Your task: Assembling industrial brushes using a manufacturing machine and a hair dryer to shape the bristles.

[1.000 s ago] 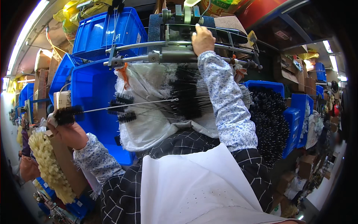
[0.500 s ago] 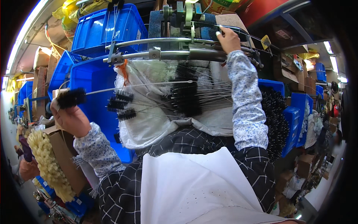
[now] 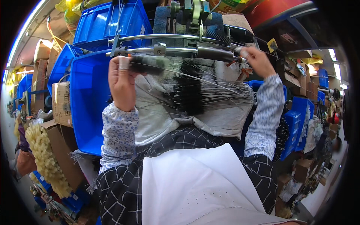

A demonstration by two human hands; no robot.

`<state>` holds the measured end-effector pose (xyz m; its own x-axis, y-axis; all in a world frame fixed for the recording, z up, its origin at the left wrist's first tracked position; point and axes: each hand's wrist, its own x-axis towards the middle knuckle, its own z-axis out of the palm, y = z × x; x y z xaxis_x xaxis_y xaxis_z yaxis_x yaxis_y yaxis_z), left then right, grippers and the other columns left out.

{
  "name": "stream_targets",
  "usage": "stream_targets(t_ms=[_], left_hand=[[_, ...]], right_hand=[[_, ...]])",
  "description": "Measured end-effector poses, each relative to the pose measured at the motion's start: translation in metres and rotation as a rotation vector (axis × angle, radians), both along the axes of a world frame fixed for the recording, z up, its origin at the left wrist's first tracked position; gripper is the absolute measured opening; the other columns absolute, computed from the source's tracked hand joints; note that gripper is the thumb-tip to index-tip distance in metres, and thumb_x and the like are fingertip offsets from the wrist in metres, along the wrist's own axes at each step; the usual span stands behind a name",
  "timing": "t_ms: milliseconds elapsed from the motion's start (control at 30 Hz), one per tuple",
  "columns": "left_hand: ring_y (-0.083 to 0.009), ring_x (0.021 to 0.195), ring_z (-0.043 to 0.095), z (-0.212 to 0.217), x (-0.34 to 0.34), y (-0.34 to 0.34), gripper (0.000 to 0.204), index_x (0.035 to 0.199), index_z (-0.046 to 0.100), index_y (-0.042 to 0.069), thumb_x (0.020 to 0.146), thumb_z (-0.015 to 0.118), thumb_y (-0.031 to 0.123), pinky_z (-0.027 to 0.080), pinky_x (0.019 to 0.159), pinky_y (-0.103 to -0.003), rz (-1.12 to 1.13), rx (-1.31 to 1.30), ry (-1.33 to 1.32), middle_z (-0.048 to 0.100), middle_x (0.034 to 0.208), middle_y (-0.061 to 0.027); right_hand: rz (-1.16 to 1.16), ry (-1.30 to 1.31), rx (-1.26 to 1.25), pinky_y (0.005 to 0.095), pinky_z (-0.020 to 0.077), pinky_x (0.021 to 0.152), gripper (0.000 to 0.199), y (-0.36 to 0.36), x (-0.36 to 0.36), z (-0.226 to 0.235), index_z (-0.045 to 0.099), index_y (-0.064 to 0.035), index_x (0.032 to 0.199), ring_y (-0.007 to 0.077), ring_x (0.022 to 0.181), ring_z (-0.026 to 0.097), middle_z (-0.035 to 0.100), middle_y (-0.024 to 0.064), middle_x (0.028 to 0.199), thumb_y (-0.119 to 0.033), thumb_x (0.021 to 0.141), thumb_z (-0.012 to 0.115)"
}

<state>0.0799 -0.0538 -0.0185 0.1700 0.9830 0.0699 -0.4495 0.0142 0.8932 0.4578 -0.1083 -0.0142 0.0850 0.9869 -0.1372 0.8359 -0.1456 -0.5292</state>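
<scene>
My left hand (image 3: 123,84), a white wrap round its thumb, is closed on the bristle end of a black wire brush (image 3: 148,65). This brush is blurred, and its twisted wire stem slants down to the right over the pile. My right hand (image 3: 260,63) is at the right end of the machine's dark cylinder (image 3: 215,53), fingers drawn together; motion blur hides what they pinch. A heap of black wire brushes (image 3: 189,88) lies on a white cloth (image 3: 155,127) over my lap, bare stems toward the right. Another dark bristle strip (image 3: 217,34) sits on the machine (image 3: 176,26).
Steel rails (image 3: 142,50) cross in front of me. A blue bin (image 3: 88,108) stands at left, with another blue crate (image 3: 110,26) behind it. More black bristles (image 3: 282,138) and blue boxes (image 3: 294,123) are at right. Pale bristle bundles (image 3: 47,157) stand at lower left.
My left hand has moved right and up with its brush, from the bin's left side to below the rails. My right hand has shifted right and down, away from the bristles on the machine.
</scene>
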Motion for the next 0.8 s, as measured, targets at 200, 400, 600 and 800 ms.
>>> stream_targets(t_ms=[200, 400, 600, 800], left_hand=[[-0.0151, 0.073, 0.055, -0.014, 0.055, -0.031, 0.013, 0.091, 0.038, 0.003, 0.088, 0.039, 0.015, 0.050, 0.065, -0.029, -0.180, -0.075, -0.055, 0.049, 0.086, -0.0079], [-0.0123, 0.068, 0.051, -0.036, -0.029, -0.038, 0.017, 0.099, 0.037, 0.003, 0.088, 0.036, 0.017, 0.044, 0.061, -0.026, -0.045, -0.017, 0.472, 0.049, 0.085, -0.0072], [-0.0127, 0.073, 0.045, -0.101, -0.143, -0.073, 0.022, 0.099, 0.041, 0.001, 0.083, 0.048, 0.015, 0.039, 0.066, -0.025, 0.191, -0.045, 1.003, 0.047, 0.084, -0.0059], [-0.0088, 0.064, 0.047, -0.110, -0.148, -0.092, 0.018, 0.088, 0.047, 0.000, 0.080, 0.054, 0.015, 0.040, 0.056, -0.022, -0.043, -0.264, 1.050, 0.051, 0.072, -0.0031]], right_hand=[[0.346, 0.235, -0.011, 0.0364, 0.0420, 0.075, 0.038, -0.021, -0.135, 0.017, 0.047, -0.0024, 0.108, 0.0302, 0.085, 0.054, 0.055, 0.0195, 0.089, -0.031, 0.083, 0.043], [-0.061, -0.176, 0.381, 0.0375, 0.0437, 0.062, 0.024, 0.032, -0.112, -0.031, 0.054, -0.0112, 0.101, 0.0273, 0.071, 0.054, 0.059, 0.0120, 0.077, -0.022, 0.082, 0.045], [-0.276, -0.571, 0.362, 0.0347, 0.0366, 0.071, 0.025, 0.076, -0.062, -0.056, 0.057, -0.0199, 0.102, 0.0202, 0.081, 0.048, 0.059, 0.0018, 0.078, -0.023, 0.079, 0.047], [-0.223, -0.551, 0.375, 0.0338, 0.0356, 0.073, 0.025, 0.086, -0.062, -0.061, 0.057, -0.0214, 0.103, 0.0187, 0.080, 0.048, 0.059, 0.0009, 0.077, -0.022, 0.080, 0.048]])
